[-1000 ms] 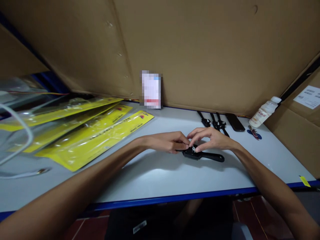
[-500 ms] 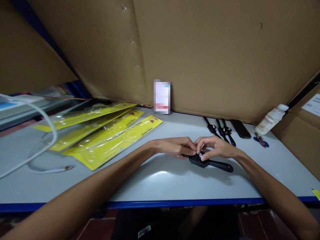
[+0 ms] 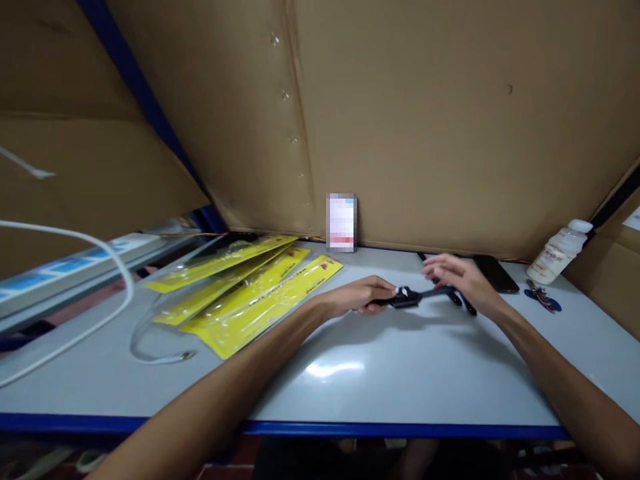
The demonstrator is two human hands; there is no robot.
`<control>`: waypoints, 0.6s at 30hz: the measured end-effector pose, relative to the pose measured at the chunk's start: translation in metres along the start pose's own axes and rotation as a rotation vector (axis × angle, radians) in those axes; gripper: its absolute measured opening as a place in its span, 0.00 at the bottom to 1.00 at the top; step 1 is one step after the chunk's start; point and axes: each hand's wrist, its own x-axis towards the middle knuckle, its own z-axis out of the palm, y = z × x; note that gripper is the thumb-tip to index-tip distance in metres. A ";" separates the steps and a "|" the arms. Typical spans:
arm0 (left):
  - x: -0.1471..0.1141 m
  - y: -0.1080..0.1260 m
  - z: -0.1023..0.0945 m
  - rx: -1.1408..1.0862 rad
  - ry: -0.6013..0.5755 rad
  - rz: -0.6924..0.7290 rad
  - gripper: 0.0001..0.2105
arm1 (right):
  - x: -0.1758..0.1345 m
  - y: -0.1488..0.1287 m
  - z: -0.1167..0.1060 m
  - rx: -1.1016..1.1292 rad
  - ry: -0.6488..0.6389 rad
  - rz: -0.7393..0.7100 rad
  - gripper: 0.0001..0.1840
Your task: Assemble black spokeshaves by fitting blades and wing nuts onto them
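Observation:
A black spokeshave [image 3: 406,299] with pale metal screws on its body is lifted over the table. My left hand [image 3: 364,295] is closed around its left handle. Above its right handle hovers my right hand [image 3: 463,277], fingers loosely bent and apart, holding nothing. Whether those fingers brush the handle I cannot tell. Behind the right hand lie other black spokeshaves [image 3: 470,308], partly hidden by it.
Yellow blister packs [image 3: 270,300] are fanned on the left, beside a white cable [image 3: 125,280]. A pixelated screen [image 3: 342,223] leans on the cardboard wall [image 3: 400,133]. At right are a dark phone [image 3: 497,275], a white-capped bottle [image 3: 557,253] and keys [image 3: 541,297].
My right hand has let go of the spokeshave's middle and moved right, above the handle. The left hand keeps its hold. The camera view has shifted.

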 end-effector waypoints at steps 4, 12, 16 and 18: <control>0.007 -0.010 -0.010 -0.078 0.330 0.001 0.13 | 0.008 0.018 -0.035 -0.571 0.503 0.088 0.14; 0.017 -0.025 -0.019 0.076 0.640 -0.084 0.13 | 0.002 0.032 -0.064 -1.038 0.407 0.408 0.13; 0.020 -0.028 -0.016 0.078 0.697 -0.086 0.27 | -0.001 0.024 -0.063 -1.106 0.296 0.527 0.14; 0.024 -0.032 -0.018 0.092 0.715 -0.063 0.33 | -0.003 0.018 -0.062 -1.124 0.217 0.569 0.14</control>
